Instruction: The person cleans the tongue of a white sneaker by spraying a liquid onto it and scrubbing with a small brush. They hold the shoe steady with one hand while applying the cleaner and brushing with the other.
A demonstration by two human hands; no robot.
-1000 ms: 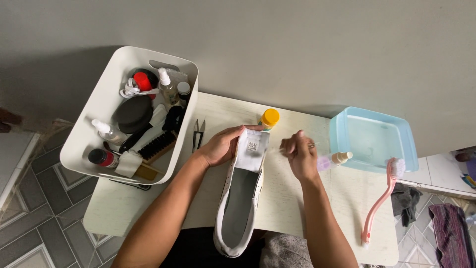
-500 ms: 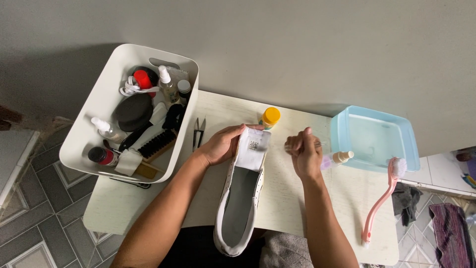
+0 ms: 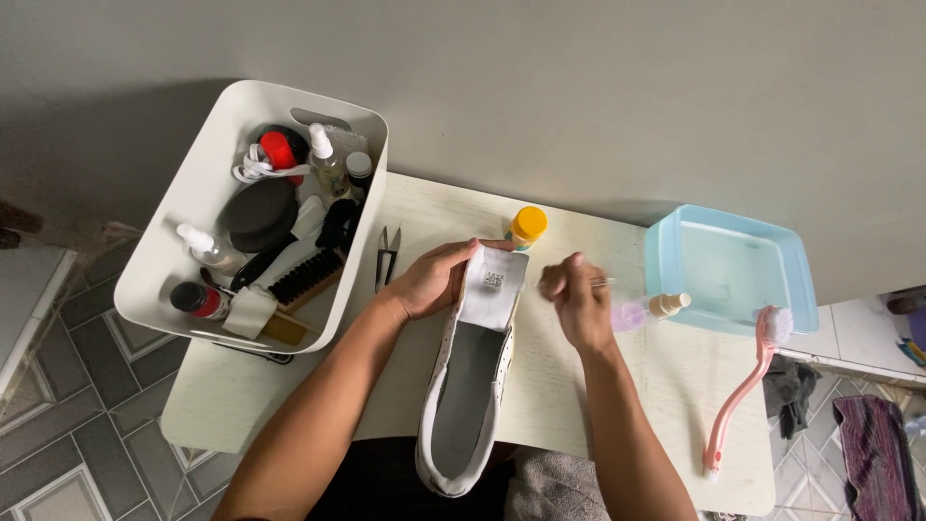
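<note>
on the pale tabletop [image 3: 289, 405] a white shoe [image 3: 468, 386] lies lengthwise, toe toward the wall and heel hanging off the near edge, its grey inside facing up. the shoe's white tongue [image 3: 494, 289] is pulled up and back at the toe end, with a small printed label on it. the left hand [image 3: 436, 280] is wrapped around the shoe's toe end from the left, fingers curled over the top edge beside the tongue, gripping it. the right hand [image 3: 577, 304] hovers just right of the shoe, apart from it, its fingers bunched together in a loose pinch around something thin; what it pinches is too small to tell.

left of the shoe, small black snips [image 3: 387, 256] lie flat on the tabletop. further left sits a white bin [image 3: 178, 241], overhanging the tabletop's left edge, packed with a black brush [image 3: 304, 277], spray bottles, a dark round pad, a red-capped bottle and a coil of white laces. just beyond the shoe's toe stands a bottle with a yellow cap [image 3: 527, 225]. right of the shoe, past the right hand, a small clear bottle [image 3: 648, 311] lies on its side, and beyond it a light blue basin [image 3: 728, 265] rests near the wall. a pink long-handled brush [image 3: 743, 391] lies well right of the shoe, its white bristle head touching the basin's corner.
</note>
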